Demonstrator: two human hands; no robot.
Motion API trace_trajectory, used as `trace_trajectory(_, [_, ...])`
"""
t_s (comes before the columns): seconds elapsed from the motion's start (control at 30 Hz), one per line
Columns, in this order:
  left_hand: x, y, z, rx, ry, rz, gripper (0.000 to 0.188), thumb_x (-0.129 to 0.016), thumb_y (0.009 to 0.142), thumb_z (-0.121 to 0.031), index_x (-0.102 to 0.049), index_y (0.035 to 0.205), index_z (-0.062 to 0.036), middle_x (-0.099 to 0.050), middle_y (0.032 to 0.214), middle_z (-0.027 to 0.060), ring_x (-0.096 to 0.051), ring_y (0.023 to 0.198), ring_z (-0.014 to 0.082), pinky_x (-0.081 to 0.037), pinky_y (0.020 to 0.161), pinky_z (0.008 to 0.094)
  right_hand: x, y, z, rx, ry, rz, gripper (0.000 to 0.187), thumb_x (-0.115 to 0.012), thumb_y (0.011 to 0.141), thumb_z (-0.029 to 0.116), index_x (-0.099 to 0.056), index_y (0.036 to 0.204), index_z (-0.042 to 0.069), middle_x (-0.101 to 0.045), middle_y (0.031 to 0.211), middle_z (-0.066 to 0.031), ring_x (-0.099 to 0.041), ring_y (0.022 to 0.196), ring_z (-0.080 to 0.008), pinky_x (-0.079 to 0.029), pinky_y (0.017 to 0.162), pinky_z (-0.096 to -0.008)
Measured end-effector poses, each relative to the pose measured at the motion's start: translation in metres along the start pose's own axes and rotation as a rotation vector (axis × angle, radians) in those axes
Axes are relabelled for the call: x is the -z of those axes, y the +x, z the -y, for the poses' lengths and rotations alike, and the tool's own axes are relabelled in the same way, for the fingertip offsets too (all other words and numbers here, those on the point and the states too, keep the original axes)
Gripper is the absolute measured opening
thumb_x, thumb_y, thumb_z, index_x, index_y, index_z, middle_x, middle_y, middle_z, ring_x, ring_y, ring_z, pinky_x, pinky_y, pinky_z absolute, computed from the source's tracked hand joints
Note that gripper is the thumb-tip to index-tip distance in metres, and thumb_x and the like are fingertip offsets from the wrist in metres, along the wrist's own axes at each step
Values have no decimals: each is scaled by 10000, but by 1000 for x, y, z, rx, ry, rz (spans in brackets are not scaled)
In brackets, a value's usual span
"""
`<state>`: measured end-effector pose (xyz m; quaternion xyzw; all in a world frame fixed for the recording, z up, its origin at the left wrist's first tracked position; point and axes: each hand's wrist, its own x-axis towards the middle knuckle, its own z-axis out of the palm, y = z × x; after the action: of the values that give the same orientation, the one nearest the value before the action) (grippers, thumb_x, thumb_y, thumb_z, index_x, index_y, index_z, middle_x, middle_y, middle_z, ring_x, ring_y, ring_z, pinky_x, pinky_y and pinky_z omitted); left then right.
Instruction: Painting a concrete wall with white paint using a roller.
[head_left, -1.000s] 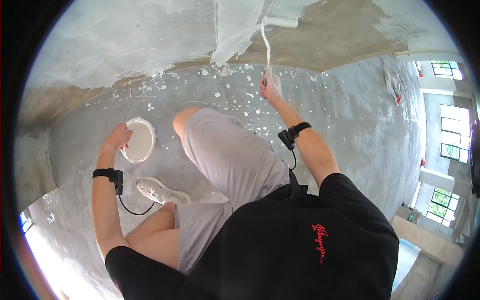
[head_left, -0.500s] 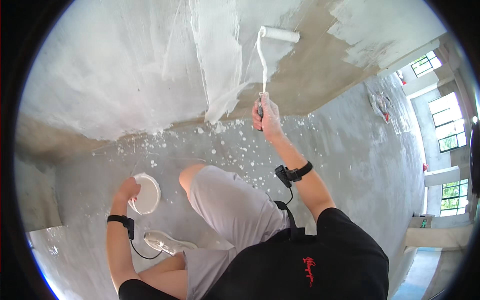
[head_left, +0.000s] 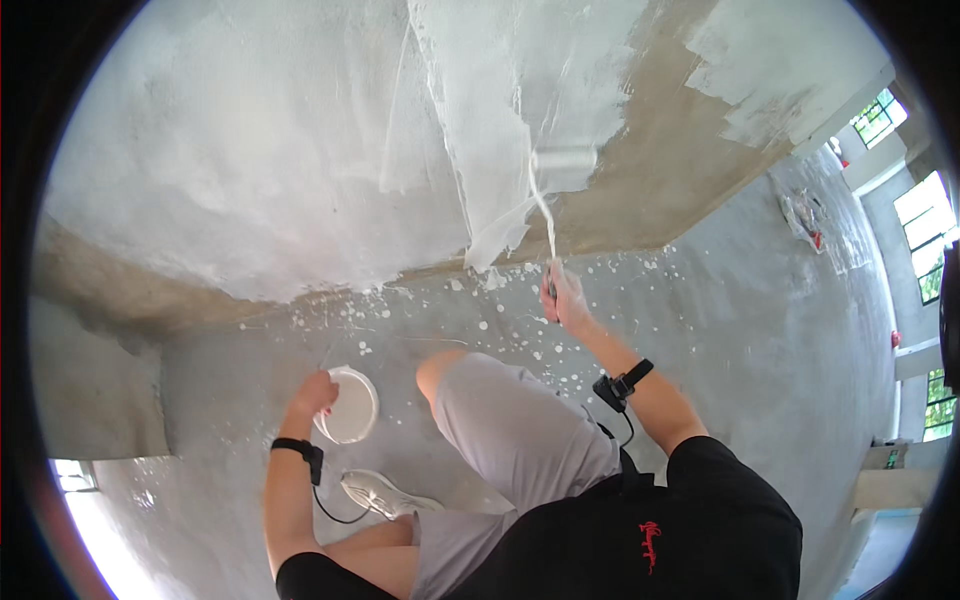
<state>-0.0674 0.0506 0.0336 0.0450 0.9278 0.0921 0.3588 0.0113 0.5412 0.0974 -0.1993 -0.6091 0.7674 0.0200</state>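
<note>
My right hand (head_left: 569,298) is closed round the dark handle of a paint roller (head_left: 565,159), whose white sleeve lies against the wall (head_left: 280,150). White coating covers much of that wall, and a bare brownish-grey patch shows right of the roller. The sleeve is slightly smeared by motion. At the lower left my left hand (head_left: 318,392) grips the rim of a round white bucket (head_left: 350,408), which holds pale paint. Its fingers are partly hidden by the rim. Whether the bucket rests on the floor or hangs just above it I cannot tell.
White drips speckle the grey concrete floor (head_left: 720,340) along the wall's foot. My bent knee (head_left: 440,375) and a light shoe (head_left: 385,494) are between bucket and roller. Clear plastic sheeting (head_left: 825,225) lies farther right, near windows (head_left: 922,215). A grey block (head_left: 95,385) stands at the left.
The roller has come down the wall toward the floor, with my right hand lower. The whole view has shifted, so the bucket and my left hand appear farther right.
</note>
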Motion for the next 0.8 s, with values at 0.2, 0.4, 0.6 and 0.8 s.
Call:
trace_trajectory(0.2, [-34, 14, 55, -200, 138, -241, 333, -546, 857, -224, -616, 848, 101, -658, 762, 258, -670, 593, 341, -562, 651, 428, 17, 5, -77, -204, -132, -24, 553, -406, 948, 587, -422, 676, 106, -347, 473, 9, -318, 347, -108, -258, 334, -269])
trace_trajectory(0.4, [-34, 2, 30, -32, -76, -81, 351, -544, 881, -231, -559, 1017, 93, -664, 795, 240, -658, 579, 358, -559, 639, 430, 28, 4, -110, -240, -101, -86, 540, -395, 955, 570, -420, 683, 105, -358, 481, 11, -325, 356, -102, -271, 336, -266])
trace_trajectory(0.6, [-19, -3, 11, 6, -84, -137, 388, -554, 881, -226, -485, 1119, 73, -661, 841, 249, -670, 612, 353, -569, 629, 433, 4, 6, -60, 45, -168, -122, 480, -376, 998, 474, -425, 708, 94, -374, 506, 16, -357, 401, -86, -298, 376, -253])
trace_trajectory(0.8, [-12, -3, 11, 92, -34, -112, 395, -572, 870, -234, -487, 1091, 82, -634, 949, 304, -655, 795, 426, -553, 721, 461, -35, 9, 44, 320, -294, 6, 438, -357, 1021, 397, -445, 727, 84, -398, 533, 23, -372, 438, -78, -315, 415, -244])
